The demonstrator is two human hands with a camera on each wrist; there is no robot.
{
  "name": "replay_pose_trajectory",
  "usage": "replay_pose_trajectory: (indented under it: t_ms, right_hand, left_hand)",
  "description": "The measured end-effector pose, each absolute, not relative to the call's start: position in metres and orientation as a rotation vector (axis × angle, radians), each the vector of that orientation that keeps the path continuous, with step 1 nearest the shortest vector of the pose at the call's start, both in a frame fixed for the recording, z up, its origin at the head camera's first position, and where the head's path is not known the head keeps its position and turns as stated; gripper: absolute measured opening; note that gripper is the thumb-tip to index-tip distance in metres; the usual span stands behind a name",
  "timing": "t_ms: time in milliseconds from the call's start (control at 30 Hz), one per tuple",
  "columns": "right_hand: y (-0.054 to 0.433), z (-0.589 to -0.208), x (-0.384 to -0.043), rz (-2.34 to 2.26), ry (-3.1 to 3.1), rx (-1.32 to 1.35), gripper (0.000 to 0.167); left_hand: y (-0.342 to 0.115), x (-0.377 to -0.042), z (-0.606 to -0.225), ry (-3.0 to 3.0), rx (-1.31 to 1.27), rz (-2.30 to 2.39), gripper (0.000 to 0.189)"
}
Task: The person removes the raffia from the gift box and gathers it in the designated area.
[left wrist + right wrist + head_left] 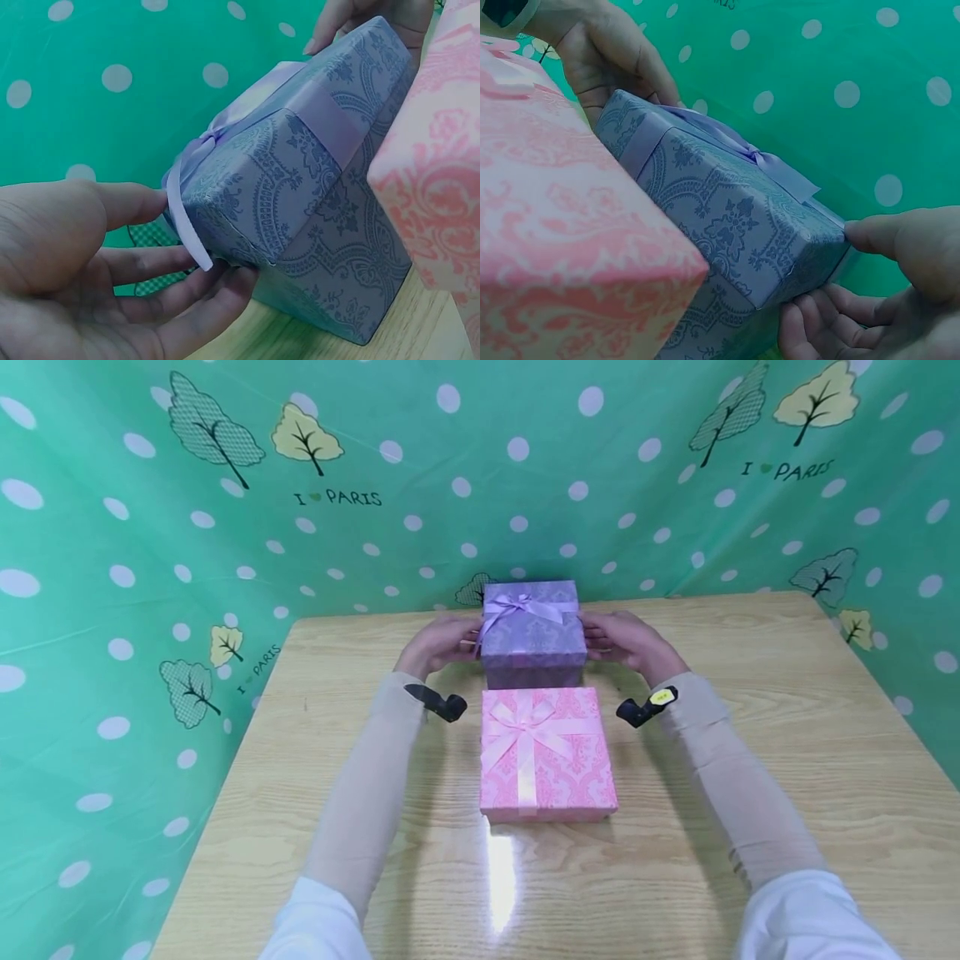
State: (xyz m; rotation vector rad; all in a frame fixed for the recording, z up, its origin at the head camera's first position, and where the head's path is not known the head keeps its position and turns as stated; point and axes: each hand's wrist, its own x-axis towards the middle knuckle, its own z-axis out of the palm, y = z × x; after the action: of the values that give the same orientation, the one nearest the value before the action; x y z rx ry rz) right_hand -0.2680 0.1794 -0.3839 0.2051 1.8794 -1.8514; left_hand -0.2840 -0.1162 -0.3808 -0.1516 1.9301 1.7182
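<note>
Left hand [442,642], right hand [625,640] grip purple box [534,639] from both sides, seemingly by lid [274,180]; pink box [551,758] in front

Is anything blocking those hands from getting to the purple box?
Nothing visible: the left hand and right hand touch the purple box from opposite sides. The pink box sits in front of it, not between it and either hand.

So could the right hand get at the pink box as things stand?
Probably yes: nothing visible stands between the right hand and the pink box, which sits nearer the person, though that hand would likely have to release the purple box first.
</note>
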Motion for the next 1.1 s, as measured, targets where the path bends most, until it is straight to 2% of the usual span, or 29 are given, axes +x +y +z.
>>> replay_pose_trajectory:
  t_ms: [500, 667, 833, 1100]
  right_hand:
    - [0.18, -0.375, -0.268, -1.9, 1.859, 0.209, 0.026]
    - [0.178, -0.369, -0.267, -1.884, 1.913, 0.182, 0.039]
    - [0.176, -0.361, -0.265, -1.88, 1.954, 0.192, 0.05]
    - [0.175, -0.344, -0.261, -1.929, 1.97, 0.118, 0.056]
  left_hand:
    - [-0.118, -0.283, -0.374, 1.946, -0.168, 1.712, 0.043]
    - [-0.117, -0.283, -0.37, 2.02, -0.178, 1.674, 0.047]
    - [-0.117, -0.282, -0.365, 2.062, -0.149, 1.69, 0.04]
    - [-0.119, -0.277, -0.348, 2.096, -0.112, 1.785, 0.027]
